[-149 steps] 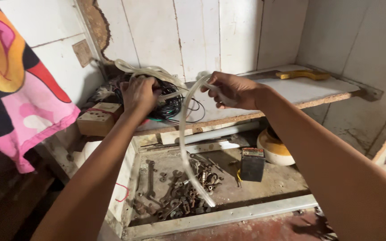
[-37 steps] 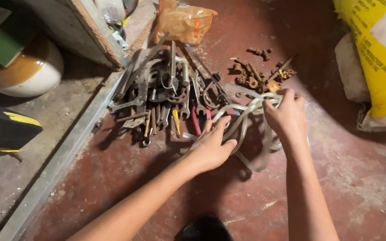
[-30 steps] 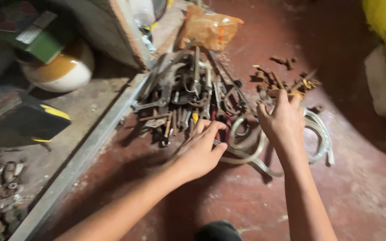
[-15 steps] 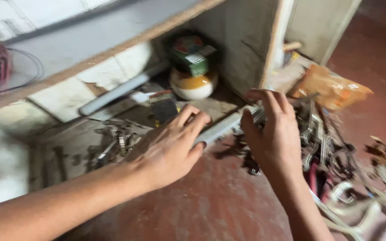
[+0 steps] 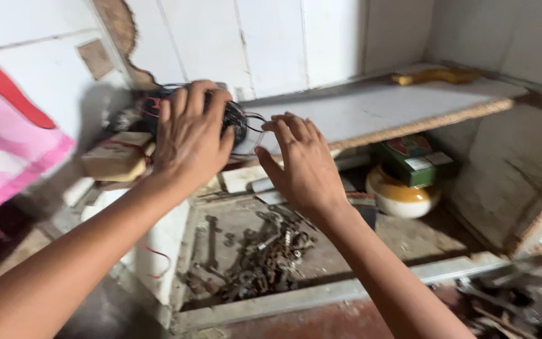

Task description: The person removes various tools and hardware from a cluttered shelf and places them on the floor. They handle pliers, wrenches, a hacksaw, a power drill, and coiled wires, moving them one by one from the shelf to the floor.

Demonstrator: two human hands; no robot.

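Up at the shelf (image 5: 409, 103), the left hand (image 5: 189, 135) lies fingers spread over a tangle of dark wires (image 5: 236, 119) at the shelf's left end, touching it. Just beside it, the right hand (image 5: 302, 163) hovers flat and open, holding nothing, fingertips near the wires. Below, rusty tools (image 5: 252, 263) lie on a lower ledge, near a green box (image 5: 412, 160) and a round pot (image 5: 399, 198).

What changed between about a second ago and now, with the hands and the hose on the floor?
Both hands let go of the pale hose and rose from the red floor to the shelf. The left hand now rests open on the tangle of black wires; the right hand hovers open beside it, holding nothing. The hose is out of view. The rusty tools under the shelf, the white-and-yellow helmet and the green box lie unchanged.
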